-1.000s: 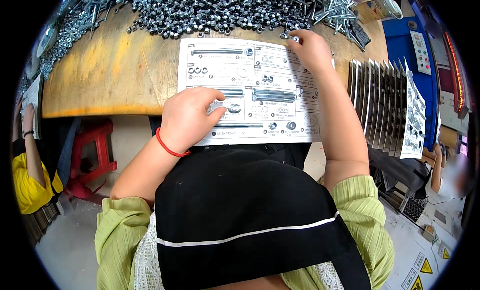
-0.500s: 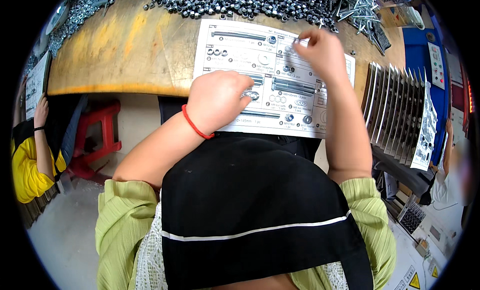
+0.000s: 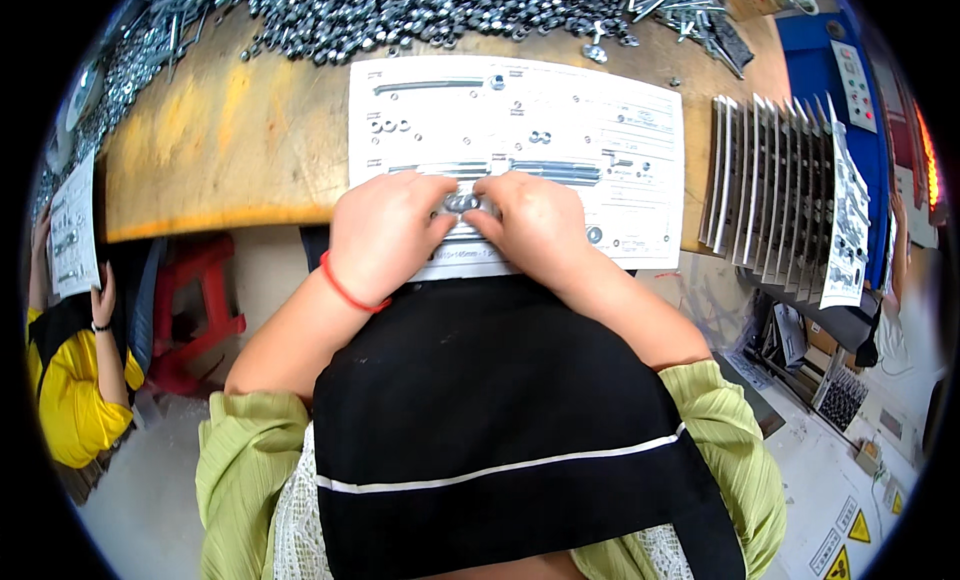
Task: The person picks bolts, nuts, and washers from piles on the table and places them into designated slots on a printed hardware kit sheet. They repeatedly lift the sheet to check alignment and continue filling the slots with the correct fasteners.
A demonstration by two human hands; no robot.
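Note:
A white printed sheet [image 3: 640, 130] with pictures of bolts, nuts and washers lies on the wooden table in front of me. My left hand [image 3: 388, 220], a red cord at its wrist, rests over the sheet's lower middle, its thumb and fingers drawn together. Facing it closely, my right hand [image 3: 535, 218] has its thumb and forefinger pinched. In the small gap between both sets of fingertips, shiny round nut-like pieces [image 3: 462, 202] show. Whether they are loose parts or print, and what each pinch holds, I cannot make out.
A long heap of metal nuts [image 3: 400, 20] lies along the table's far side, with loose bolts [image 3: 680, 10] at its right. Upright cards [image 3: 770, 195] stand in a row to the right. At left, a person in yellow [image 3: 85, 380] holds another sheet; a red stool [image 3: 195, 315] stands nearby.
My right hand has come down and left from the sheet's upper right to meet my left hand. My left hand has shifted slightly left and down. The view has turned a little.

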